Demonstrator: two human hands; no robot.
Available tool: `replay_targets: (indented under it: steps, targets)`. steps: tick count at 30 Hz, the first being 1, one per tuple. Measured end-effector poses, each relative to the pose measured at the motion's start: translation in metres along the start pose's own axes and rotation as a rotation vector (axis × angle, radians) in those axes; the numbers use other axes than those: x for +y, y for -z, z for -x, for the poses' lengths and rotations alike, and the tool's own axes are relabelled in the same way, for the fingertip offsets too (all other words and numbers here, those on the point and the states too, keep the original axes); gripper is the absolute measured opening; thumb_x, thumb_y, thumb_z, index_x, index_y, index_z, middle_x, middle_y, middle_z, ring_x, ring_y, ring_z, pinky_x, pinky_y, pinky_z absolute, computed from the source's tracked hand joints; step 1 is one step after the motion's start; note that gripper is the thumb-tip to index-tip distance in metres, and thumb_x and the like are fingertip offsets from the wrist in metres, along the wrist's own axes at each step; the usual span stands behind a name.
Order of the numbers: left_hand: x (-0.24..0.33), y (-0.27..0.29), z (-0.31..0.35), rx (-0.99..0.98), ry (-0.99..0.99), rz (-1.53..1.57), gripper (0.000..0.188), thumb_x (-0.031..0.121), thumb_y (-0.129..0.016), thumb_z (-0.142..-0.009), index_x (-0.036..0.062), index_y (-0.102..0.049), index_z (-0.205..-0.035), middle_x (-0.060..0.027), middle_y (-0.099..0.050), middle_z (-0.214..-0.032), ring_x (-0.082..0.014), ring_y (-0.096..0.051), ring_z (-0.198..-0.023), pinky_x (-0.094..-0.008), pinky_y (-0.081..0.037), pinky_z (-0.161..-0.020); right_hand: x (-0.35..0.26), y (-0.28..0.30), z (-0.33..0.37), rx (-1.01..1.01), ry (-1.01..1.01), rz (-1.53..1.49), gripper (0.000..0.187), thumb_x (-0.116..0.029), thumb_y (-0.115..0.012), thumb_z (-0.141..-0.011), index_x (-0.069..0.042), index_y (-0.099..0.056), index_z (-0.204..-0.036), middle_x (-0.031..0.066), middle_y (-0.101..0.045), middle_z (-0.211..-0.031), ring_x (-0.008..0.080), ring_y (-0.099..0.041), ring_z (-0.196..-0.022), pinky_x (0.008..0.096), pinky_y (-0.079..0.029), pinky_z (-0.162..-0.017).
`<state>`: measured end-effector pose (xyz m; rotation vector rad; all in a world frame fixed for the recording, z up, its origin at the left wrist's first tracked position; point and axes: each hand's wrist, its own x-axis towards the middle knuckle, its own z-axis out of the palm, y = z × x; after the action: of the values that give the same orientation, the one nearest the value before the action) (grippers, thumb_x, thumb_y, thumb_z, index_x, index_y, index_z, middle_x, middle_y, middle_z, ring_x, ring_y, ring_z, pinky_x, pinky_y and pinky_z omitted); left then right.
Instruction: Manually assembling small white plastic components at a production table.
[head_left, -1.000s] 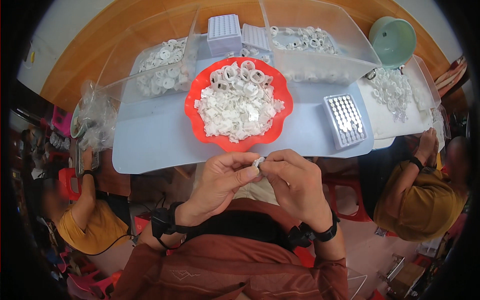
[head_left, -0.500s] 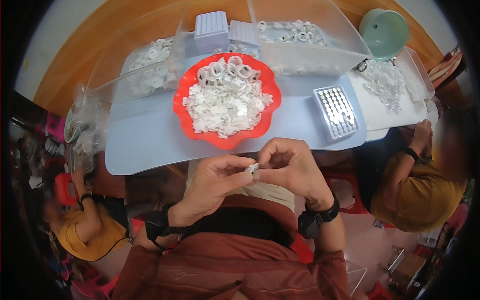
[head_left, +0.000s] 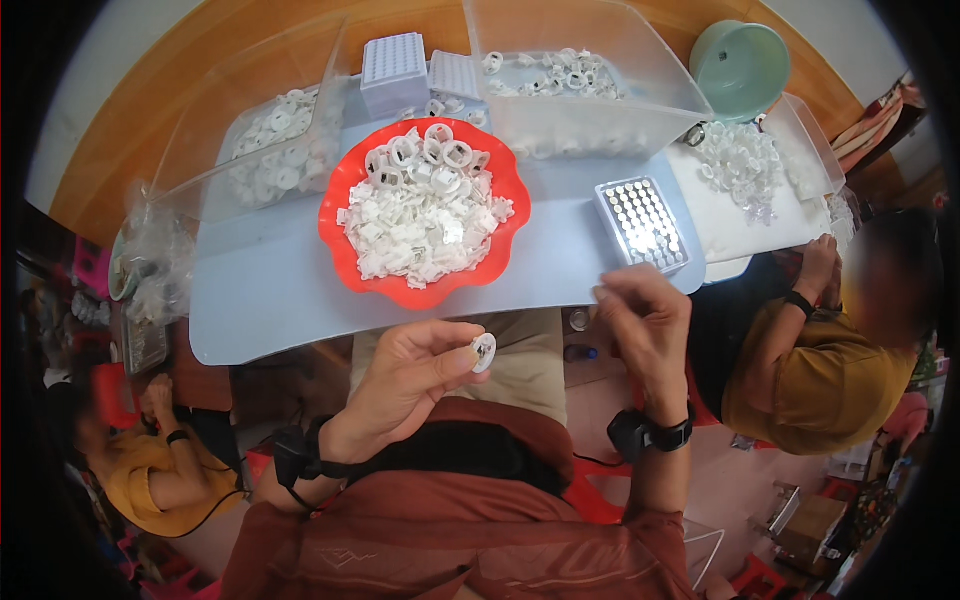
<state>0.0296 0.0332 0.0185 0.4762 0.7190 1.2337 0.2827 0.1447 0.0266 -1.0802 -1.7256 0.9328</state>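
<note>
Between the thumb and fingers of my left hand [head_left: 415,375] is a small round white plastic piece [head_left: 484,352] with a dark spot in its middle. It is held in front of my lap, below the table's edge. My right hand [head_left: 648,325] is apart from it, at the table's front right edge. Its fingers are bent and slightly apart, with nothing visible between them. Just beyond that hand stands a clear tray of silver discs [head_left: 643,222] set in rows. A red wavy-rimmed bowl [head_left: 335,250] holds a heap of small white plastic parts [head_left: 425,235] and white rings.
Clear bins [head_left: 600,125] with white parts stand along the back, beside a lavender block-shaped rack [head_left: 393,75]. A pale green tub [head_left: 740,65] is at the far right. Co-workers in yellow sit at the right [head_left: 800,370] and left [head_left: 165,475].
My right hand has let go of the white piece and moved right, toward the tray of discs. The left hand keeps the piece, now turned with its round face showing. The view has shifted slightly.
</note>
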Motion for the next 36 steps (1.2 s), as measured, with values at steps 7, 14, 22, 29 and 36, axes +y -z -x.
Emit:
replay_targets:
  steps: [7,14,22,29,36]
  targets:
    - [-0.005,-0.002,-0.003,-0.039,-0.002,0.001,0.024,0.001,-0.066,-0.093,-0.0041,-0.065,-0.117,-0.0133,-0.069,-0.111,-0.0189,-0.070,-0.098,-0.0333,-0.062,-0.087,0.020,0.033,-0.019,0.180,-0.007,0.468,0.017,-0.007,-0.070,-0.086,-0.003,-0.072,-0.102,0.0119,-0.066,-0.085,0.0224,-0.063,-0.069,0.0314,-0.049,-0.065]
    - [-0.007,-0.002,0.000,-0.015,0.004,-0.004,0.024,0.000,-0.066,-0.093,-0.0039,-0.065,-0.116,-0.0132,-0.069,-0.110,-0.0187,-0.070,-0.097,-0.0331,-0.062,-0.086,0.019,0.033,-0.027,0.132,-0.078,0.670,0.017,-0.017,-0.068,-0.088,-0.009,-0.074,-0.101,0.0111,-0.066,-0.089,0.0308,-0.065,-0.077,0.0377,-0.050,-0.069]
    - [-0.011,-0.002,-0.001,-0.023,0.008,0.024,0.023,0.000,-0.066,-0.092,-0.0035,-0.066,-0.115,-0.0134,-0.070,-0.110,-0.0190,-0.070,-0.097,-0.0334,-0.062,-0.086,0.019,0.030,-0.029,0.139,-0.002,0.762,0.016,-0.019,-0.067,-0.088,-0.010,-0.074,-0.099,0.0111,-0.066,-0.090,0.0334,-0.066,-0.082,0.0409,-0.050,-0.071]
    - [-0.013,-0.002,-0.001,-0.008,0.013,0.029,0.023,0.000,-0.066,-0.092,-0.0040,-0.066,-0.115,-0.0133,-0.070,-0.108,-0.0188,-0.070,-0.096,-0.0334,-0.062,-0.085,0.017,0.031,-0.033,0.096,-0.006,0.779,0.015,-0.019,-0.065,-0.090,-0.009,-0.073,-0.097,0.0113,-0.065,-0.091,0.0352,-0.065,-0.080,0.0425,-0.050,-0.070]
    - [-0.012,-0.006,0.000,0.004,0.035,0.020,0.024,0.002,-0.068,-0.093,-0.0033,-0.066,-0.116,-0.0114,-0.070,-0.107,-0.0157,-0.068,-0.094,-0.0297,-0.059,-0.084,0.029,0.030,-0.034,0.069,0.112,0.910,0.013,-0.018,-0.059,-0.094,-0.007,-0.066,-0.095,0.0129,-0.063,-0.090,0.0376,-0.064,-0.077,0.0456,-0.050,-0.067]
